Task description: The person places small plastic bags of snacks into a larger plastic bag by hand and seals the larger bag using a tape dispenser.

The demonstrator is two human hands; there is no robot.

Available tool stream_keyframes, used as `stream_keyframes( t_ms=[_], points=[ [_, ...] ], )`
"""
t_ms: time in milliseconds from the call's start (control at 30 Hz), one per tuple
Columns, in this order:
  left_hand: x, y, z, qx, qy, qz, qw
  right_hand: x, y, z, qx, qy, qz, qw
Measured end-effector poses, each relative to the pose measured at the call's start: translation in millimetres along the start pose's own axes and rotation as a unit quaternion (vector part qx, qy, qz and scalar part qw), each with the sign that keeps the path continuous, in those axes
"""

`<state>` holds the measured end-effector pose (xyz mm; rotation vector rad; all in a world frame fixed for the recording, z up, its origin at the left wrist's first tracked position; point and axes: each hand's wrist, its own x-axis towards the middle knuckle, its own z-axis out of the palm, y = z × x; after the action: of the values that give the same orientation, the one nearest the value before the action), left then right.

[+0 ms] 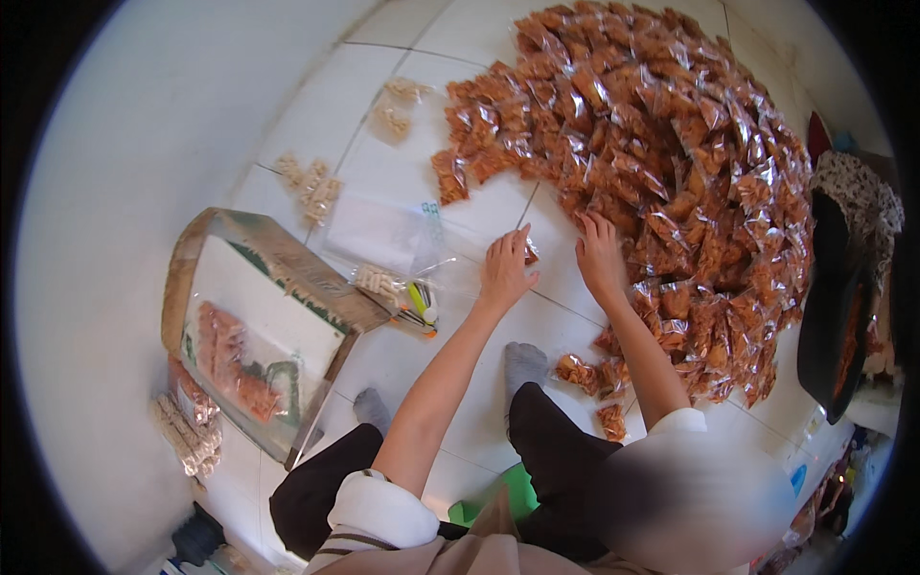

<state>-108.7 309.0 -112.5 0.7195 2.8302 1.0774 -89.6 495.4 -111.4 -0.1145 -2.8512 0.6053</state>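
Observation:
A large heap of clear packets of orange-brown snacks (661,163) covers the floor at the upper right. My left hand (508,264) is over the floor with fingers apart, beside a small packet (530,249) partly hidden behind them; whether it touches that packet is unclear. My right hand (596,251), fingers slightly bent and apart, is at the left edge of the heap, touching or just above it. Left of my hands lie clear flat bags (374,235) and a clear bag of pale pieces (379,283) with a green-handled tool (419,305).
A worn box (316,278) with a bagged item stands left by the wall (105,192). Pale bundles (307,187) lie above the bags. A dark pan (824,335) is at the right. My socked feet are below my hands, near a green plastic object (513,498).

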Motion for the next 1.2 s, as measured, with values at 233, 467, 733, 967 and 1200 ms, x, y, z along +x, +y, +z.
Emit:
stream_keyframes(
  t_ms=[233, 467, 733, 967, 1200],
  points=[
    [35.1, -22.6, 24.6, -0.005, 0.014, -0.010, 1.000, 15.0, 16.3, 41.9, -0.099, 0.100, 0.020, 0.990],
    [55.3, 2.3, 8.7, -0.211, 0.087, -0.089, 0.969, 6.2, -25.1, 34.0, 0.249, 0.164, 0.156, 0.942],
    [42.3, 22.5, -63.9, -0.609, 0.180, -0.143, 0.759, 22.7, -144.6, -11.3, 0.482, 0.057, 0.086, 0.870],
    [-3.3, 43.3, -244.2, -0.641, 0.156, -0.160, 0.734, 25.3, -270.9, -81.6, 0.434, -0.003, -0.149, 0.889],
    [-97.0, 126.8, -383.7, -0.664, 0.197, -0.059, 0.719, -1.0, -364.9, -189.6, 0.563, -0.107, -0.225, 0.788]
  ],
)
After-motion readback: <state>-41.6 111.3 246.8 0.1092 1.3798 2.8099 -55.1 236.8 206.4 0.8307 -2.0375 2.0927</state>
